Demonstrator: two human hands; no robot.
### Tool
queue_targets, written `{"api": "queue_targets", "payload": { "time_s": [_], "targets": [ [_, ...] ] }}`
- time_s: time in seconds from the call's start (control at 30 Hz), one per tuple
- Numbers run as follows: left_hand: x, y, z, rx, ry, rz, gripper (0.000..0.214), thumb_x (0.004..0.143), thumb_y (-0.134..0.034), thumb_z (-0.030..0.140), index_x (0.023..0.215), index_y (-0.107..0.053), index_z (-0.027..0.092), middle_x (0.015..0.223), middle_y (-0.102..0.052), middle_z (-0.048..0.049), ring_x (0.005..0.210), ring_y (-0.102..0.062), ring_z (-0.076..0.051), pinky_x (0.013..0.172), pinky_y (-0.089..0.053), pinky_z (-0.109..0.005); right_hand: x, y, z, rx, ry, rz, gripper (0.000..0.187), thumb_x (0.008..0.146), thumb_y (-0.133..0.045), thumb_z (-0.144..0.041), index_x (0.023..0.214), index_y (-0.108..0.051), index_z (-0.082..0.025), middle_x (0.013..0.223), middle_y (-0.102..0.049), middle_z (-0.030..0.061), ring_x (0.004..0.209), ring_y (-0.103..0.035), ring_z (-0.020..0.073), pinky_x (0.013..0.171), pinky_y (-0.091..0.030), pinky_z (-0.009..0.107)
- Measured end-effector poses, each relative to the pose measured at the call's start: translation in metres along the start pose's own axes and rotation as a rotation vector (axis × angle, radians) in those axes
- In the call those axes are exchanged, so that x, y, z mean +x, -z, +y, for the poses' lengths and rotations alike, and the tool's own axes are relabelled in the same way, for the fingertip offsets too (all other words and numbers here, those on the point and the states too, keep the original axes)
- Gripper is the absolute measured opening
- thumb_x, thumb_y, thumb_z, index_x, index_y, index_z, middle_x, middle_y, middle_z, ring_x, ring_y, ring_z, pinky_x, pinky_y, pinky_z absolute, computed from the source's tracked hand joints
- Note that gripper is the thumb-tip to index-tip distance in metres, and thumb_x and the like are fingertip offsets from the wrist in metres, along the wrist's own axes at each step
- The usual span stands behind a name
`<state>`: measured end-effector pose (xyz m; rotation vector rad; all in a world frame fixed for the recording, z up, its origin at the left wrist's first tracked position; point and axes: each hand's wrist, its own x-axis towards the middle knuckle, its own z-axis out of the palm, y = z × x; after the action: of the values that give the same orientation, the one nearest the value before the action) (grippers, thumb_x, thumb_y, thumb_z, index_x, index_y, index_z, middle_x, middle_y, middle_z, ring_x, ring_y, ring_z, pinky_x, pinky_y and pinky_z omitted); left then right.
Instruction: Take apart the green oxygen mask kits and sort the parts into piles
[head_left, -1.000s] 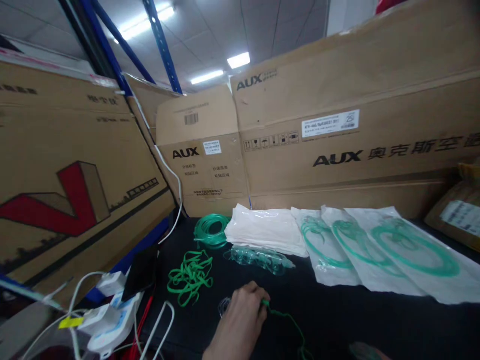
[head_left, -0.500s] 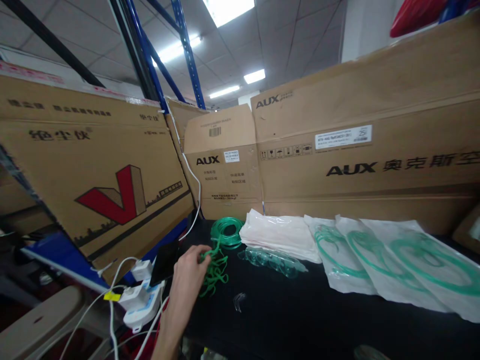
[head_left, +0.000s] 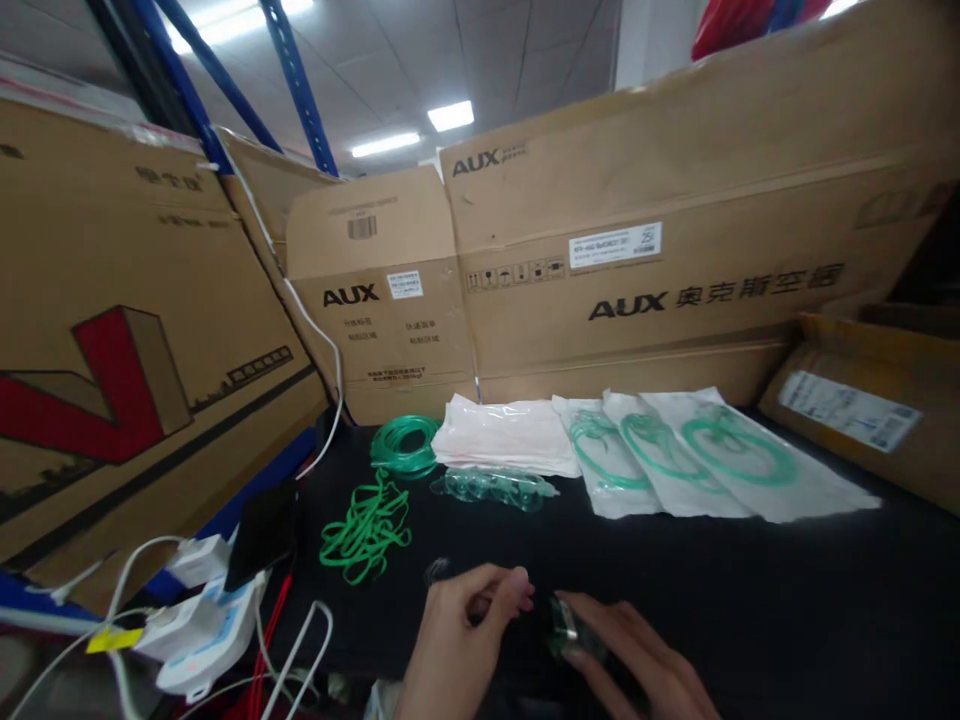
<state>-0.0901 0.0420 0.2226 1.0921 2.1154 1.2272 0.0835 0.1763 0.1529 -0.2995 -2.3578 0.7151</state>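
My left hand (head_left: pixel 459 632) is over the front of the black table, thumb and fingers pinched together; anything between the fingertips is too small to make out. Just right of it, my right hand (head_left: pixel 649 660) grips a clear green plastic mask (head_left: pixel 568 630) with a shiny strip on it, mostly hidden by the fingers. A tangled heap of green elastic straps (head_left: pixel 367 530) lies to the left. Behind the heap sits a coil of green tubing (head_left: pixel 405 445). Some small clear pieces (head_left: pixel 437 570) lie close to my left hand.
White pouches (head_left: pixel 510 437) are stacked at the back, with nested clear green plastic pieces (head_left: pixel 491 487) before them. Several pouches with green tubing (head_left: pixel 739 455) lie to the right. A power strip (head_left: pixel 210 635) and cables crowd the left edge. Cardboard (head_left: pixel 637 250) walls the table.
My left hand has left the green straps and moved right, toward the front middle. My right hand has come into view holding the mask. The view has turned right and down.
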Motion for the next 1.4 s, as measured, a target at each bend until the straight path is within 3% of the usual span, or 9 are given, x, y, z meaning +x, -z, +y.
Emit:
{"api": "queue_targets", "payload": {
  "time_s": [0.1,0.27,0.43,0.6,0.77,0.97,1.2,1.4],
  "targets": [
    [-0.004,-0.016,-0.006,-0.195,0.041,-0.145,0.049,0.099,-0.055,0.058,0.090,-0.082,0.018,0.087,-0.082,-0.0054,0.088,-0.075,-0.024,0.075,-0.055,-0.027,-0.001,-0.006,-0.003,-0.123,0.007,-0.078,0.045,0.097,-0.065,-0.019,0.141,-0.066,-0.029,0.132,-0.077,0.0049,0.112,-0.078,0.0261,0.100,-0.061,0.035],
    [-0.002,-0.021,-0.014,-0.382,0.109,-0.208,0.037,0.093,-0.066,0.052,0.095,-0.081,0.019,0.095,-0.081,-0.0044,0.099,-0.073,-0.025,0.088,-0.054,-0.029,-0.005,-0.004,-0.005,-0.136,-0.064,-0.078,0.050,0.094,-0.070,-0.019,0.142,-0.065,-0.031,0.130,-0.078,0.0056,0.112,-0.077,0.0270,0.100,-0.061,0.039],
    [-0.002,-0.024,-0.018,-0.498,0.218,-0.213,0.029,0.090,-0.069,0.047,0.087,-0.080,0.020,0.088,-0.079,-0.0026,0.093,-0.070,-0.022,0.082,-0.053,-0.027,-0.003,0.007,-0.028,0.013,-0.280,0.030,0.040,0.094,-0.072,-0.024,0.133,-0.072,-0.032,0.131,-0.076,0.0056,0.118,-0.074,0.0241,0.099,-0.061,0.033],
    [0.002,-0.027,-0.021,-0.530,0.202,-0.260,0.023,0.095,-0.067,0.039,0.097,-0.081,0.021,0.085,-0.074,-0.0007,0.085,-0.068,-0.017,0.077,-0.053,-0.023,0.004,0.003,-0.037,0.115,-0.520,0.057,0.029,0.100,-0.064,-0.033,0.128,-0.074,-0.035,0.140,-0.069,0.0036,0.127,-0.068,0.0225,0.110,-0.053,0.035],
    [0.013,-0.022,-0.024,-0.565,0.202,-0.222,0.020,0.098,-0.066,0.034,0.103,-0.082,0.022,0.090,-0.075,-0.0006,0.079,-0.066,-0.013,0.072,-0.054,-0.020,0.021,0.001,-0.035,0.191,-0.537,0.001,0.034,0.099,-0.067,-0.030,0.131,-0.072,-0.036,0.139,-0.071,0.0013,0.128,-0.067,0.0226,0.111,-0.053,0.035],
    [0.014,-0.014,-0.031,-0.544,0.118,-0.143,0.017,0.098,-0.069,0.026,0.106,-0.084,0.031,0.089,-0.074,0.0027,0.077,-0.066,-0.010,0.070,-0.056,-0.015,0.047,0.000,-0.036,0.322,-0.628,0.065,0.028,0.086,-0.077,-0.024,0.113,-0.080,-0.033,0.112,-0.083,-0.0024,0.102,-0.079,0.0205,0.094,-0.062,0.028],
    [0.016,-0.014,-0.041,-0.582,0.110,-0.178,0.029,0.092,-0.072,0.014,0.105,-0.084,0.038,0.089,-0.073,0.0036,0.063,-0.063,-0.006,0.056,-0.058,-0.011,0.042,-0.009,-0.034,0.412,-0.712,0.060,0.032,0.084,-0.076,-0.021,0.112,-0.080,-0.038,0.108,-0.083,-0.0053,0.097,-0.078,0.0179,0.086,-0.062,0.024],
    [0.020,-0.018,-0.046,-0.595,0.086,-0.198,0.034,0.092,-0.070,0.011,0.107,-0.082,0.039,0.098,-0.071,0.0023,0.064,-0.066,-0.009,0.042,-0.056,-0.010,0.044,-0.014,-0.036,0.400,-0.646,0.092,0.037,0.084,-0.067,-0.013,0.108,-0.078,-0.038,0.099,-0.082,-0.0096,0.088,-0.077,0.0113,0.078,-0.059,0.016]
  ]
}}
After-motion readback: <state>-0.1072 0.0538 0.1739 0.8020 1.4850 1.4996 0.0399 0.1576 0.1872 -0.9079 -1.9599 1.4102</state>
